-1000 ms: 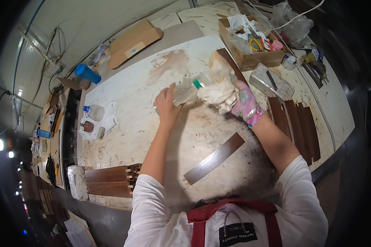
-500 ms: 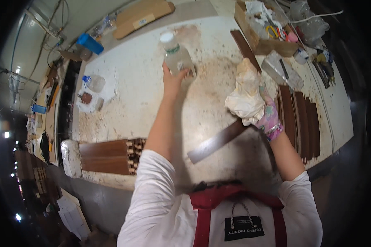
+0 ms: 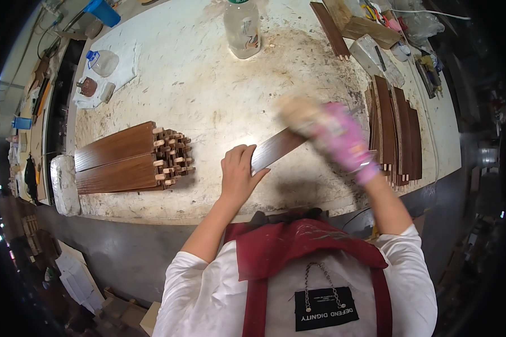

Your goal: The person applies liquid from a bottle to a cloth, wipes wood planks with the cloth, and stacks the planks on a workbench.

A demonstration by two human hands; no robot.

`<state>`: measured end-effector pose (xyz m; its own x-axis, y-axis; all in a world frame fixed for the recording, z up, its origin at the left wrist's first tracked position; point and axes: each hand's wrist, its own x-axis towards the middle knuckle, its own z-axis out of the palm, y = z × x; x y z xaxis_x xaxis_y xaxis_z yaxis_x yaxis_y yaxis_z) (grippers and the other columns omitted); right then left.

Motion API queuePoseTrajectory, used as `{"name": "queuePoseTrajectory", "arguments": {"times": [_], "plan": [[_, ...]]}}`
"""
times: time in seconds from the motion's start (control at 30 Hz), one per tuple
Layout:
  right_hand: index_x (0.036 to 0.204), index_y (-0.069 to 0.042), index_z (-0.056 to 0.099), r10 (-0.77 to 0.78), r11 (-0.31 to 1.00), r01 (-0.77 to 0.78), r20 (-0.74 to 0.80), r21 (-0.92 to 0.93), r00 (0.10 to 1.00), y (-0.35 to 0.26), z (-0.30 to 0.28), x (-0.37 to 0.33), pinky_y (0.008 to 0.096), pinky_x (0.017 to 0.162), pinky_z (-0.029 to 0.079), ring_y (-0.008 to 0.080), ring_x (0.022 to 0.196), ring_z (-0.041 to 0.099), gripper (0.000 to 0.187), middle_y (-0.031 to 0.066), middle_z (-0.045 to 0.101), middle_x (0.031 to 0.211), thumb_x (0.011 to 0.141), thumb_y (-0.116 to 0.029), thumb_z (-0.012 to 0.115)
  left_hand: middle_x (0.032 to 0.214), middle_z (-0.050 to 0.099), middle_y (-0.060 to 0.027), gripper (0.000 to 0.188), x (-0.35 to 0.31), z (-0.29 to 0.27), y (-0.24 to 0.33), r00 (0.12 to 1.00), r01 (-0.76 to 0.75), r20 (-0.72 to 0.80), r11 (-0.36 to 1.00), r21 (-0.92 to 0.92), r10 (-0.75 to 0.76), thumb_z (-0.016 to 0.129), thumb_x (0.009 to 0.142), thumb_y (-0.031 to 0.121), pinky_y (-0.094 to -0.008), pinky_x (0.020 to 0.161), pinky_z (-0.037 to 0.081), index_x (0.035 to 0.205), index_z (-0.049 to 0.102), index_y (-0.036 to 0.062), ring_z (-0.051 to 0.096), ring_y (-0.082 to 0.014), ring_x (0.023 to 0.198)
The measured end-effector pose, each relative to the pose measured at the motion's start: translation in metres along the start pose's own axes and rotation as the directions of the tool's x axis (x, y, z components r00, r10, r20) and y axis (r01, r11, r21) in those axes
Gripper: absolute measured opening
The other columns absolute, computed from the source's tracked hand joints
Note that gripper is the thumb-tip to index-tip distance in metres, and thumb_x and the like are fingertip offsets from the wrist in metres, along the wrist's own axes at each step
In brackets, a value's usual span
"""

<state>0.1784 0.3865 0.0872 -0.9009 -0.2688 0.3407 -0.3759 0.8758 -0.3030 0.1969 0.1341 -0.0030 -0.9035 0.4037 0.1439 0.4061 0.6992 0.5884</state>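
A dark brown wooden slat (image 3: 275,149) lies slanted on the stained white workbench (image 3: 208,95). My left hand (image 3: 239,175) presses on its near end, fingers spread over it. My right hand (image 3: 334,135), in a pink glove and blurred by motion, holds a pale rag (image 3: 293,111) against the slat's far end. A clear plastic bottle (image 3: 242,28) with a pale cap stands upright at the far middle of the bench, away from both hands.
A stack of dark slats with pale tenon ends (image 3: 130,158) lies at the left. More slats (image 3: 393,129) lie at the right edge. A wooden box (image 3: 360,25) of clutter, a single slat (image 3: 330,29) and a plastic jug (image 3: 102,60) sit farther back.
My left hand set the bottle down at the far side and came back onto the slat. My right hand brought the rag down from the air onto the slat.
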Motion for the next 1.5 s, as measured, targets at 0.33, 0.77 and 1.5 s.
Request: {"name": "queuePoseTrajectory", "arguments": {"times": [0.33, 0.77, 1.5], "plan": [[0.082, -0.009, 0.058, 0.27, 0.935, -0.195, 0.239, -0.296, 0.933, -0.016, 0.06, -0.003, 0.0392, 0.064, 0.05, 0.0291, 0.072, 0.059, 0.011, 0.0126, 0.057, 0.075, 0.072, -0.013, 0.061, 0.098, 0.05, -0.0125, 0.088, 0.01, 0.005, -0.003, 0.994, -0.052, -0.101, 0.981, -0.187, 0.034, 0.077, 0.066, 0.022, -0.0395, 0.08, 0.036, 0.139, 0.03, 0.0048, 0.046, -0.0302, 0.092], [0.081, -0.003, 0.059, 0.09, 0.967, -0.049, 0.154, -0.249, 0.984, -0.093, 0.113, -0.008, 0.037, 0.049, 0.047, 0.0278, 0.057, 0.058, 0.015, 0.0146, 0.058, 0.065, 0.08, -0.016, 0.052, 0.098, 0.05, -0.013, 0.094, 0.01, 0.01, -0.009, 0.996, -0.076, -0.047, 0.99, -0.117, 0.071, 0.078, 0.065, 0.02, -0.0403, 0.081, 0.037, 0.141, 0.025, 0.0029, 0.046, -0.0299, 0.09], [0.107, -0.007, 0.056, 0.569, 0.822, -0.559, 0.17, -0.106, 0.805, 0.027, 0.026, -0.036, 0.0432, 0.076, 0.048, 0.0364, 0.089, 0.06, 0.038, 0.02, 0.06, 0.102, 0.083, -0.036, 0.06, 0.1, 0.05, -0.0133, 0.082, -0.001, 0.003, -0.007, 0.991, -0.105, -0.088, 0.99, -0.094, 0.096, 0.075, 0.069, 0.021, -0.0409, 0.079, 0.037, 0.137, 0.032, 0.0056, 0.047, -0.0309, 0.092]]}}
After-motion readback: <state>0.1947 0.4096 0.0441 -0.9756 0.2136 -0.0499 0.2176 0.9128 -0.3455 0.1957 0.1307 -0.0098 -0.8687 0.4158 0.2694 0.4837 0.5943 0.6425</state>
